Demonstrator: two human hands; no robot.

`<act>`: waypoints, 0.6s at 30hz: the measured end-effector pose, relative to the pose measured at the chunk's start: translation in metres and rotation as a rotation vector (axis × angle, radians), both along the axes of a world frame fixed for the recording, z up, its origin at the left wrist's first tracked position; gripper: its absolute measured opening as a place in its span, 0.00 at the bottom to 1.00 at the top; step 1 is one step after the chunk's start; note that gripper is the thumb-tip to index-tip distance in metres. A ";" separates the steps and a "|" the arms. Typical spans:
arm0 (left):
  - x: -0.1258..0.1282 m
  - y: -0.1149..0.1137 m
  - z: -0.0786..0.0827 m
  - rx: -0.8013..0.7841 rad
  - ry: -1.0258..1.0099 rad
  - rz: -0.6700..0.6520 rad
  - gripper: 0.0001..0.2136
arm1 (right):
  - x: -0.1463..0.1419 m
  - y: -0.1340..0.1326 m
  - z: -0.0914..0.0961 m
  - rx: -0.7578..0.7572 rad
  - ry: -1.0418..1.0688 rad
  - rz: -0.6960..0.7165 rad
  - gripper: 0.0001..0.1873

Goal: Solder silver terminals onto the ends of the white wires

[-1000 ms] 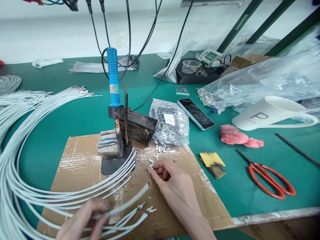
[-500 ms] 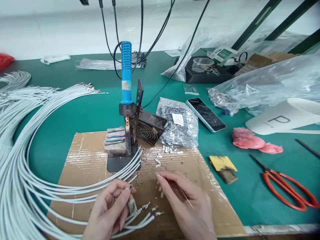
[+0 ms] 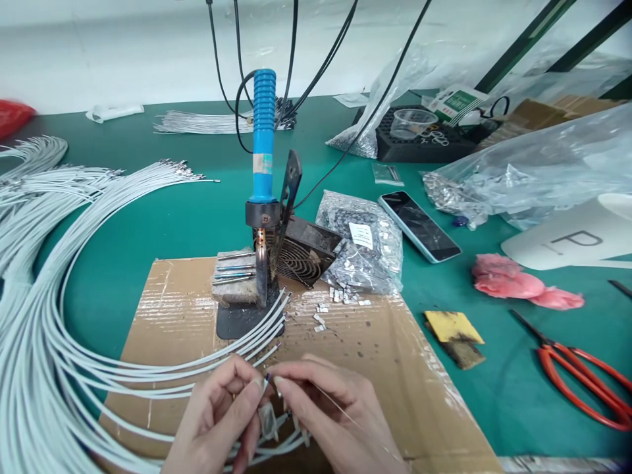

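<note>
My left hand (image 3: 222, 415) pinches the end of a white wire (image 3: 148, 368) above the cardboard sheet (image 3: 168, 316). My right hand (image 3: 326, 411) meets it fingertip to fingertip, pinching a small metal terminal at the wire's tip. Both hands are closed. More terminated wire ends lie under my hands. Loose metal terminals (image 3: 340, 297) are scattered on the cardboard just beyond. A blue-handled soldering iron (image 3: 263, 138) stands upright in its stand (image 3: 247, 316) behind my hands.
A big fan of white wires (image 3: 44, 276) curves across the left of the green table. A small fan (image 3: 301, 253), a bag of terminals (image 3: 365, 243), a phone (image 3: 419, 227), a yellow sponge (image 3: 454, 329), red scissors (image 3: 582, 382) and pink cloth (image 3: 523, 286) lie to the right.
My left hand has lifted a wire end from the cardboard's near edge. My right hand drew back from the loose terminals and joined it. The view shifted left.
</note>
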State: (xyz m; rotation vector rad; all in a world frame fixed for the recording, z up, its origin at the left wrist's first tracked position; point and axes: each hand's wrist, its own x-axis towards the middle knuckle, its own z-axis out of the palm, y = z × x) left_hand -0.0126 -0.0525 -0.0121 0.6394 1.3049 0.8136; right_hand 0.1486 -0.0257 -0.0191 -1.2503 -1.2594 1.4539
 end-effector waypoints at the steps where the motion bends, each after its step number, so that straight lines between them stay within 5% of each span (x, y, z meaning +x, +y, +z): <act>1: 0.000 0.000 0.000 -0.002 -0.007 -0.007 0.24 | 0.000 0.000 0.000 0.007 0.004 0.003 0.08; 18: 0.014 -0.001 -0.008 0.055 -0.074 0.187 0.25 | -0.005 -0.011 -0.008 0.028 0.014 -0.097 0.07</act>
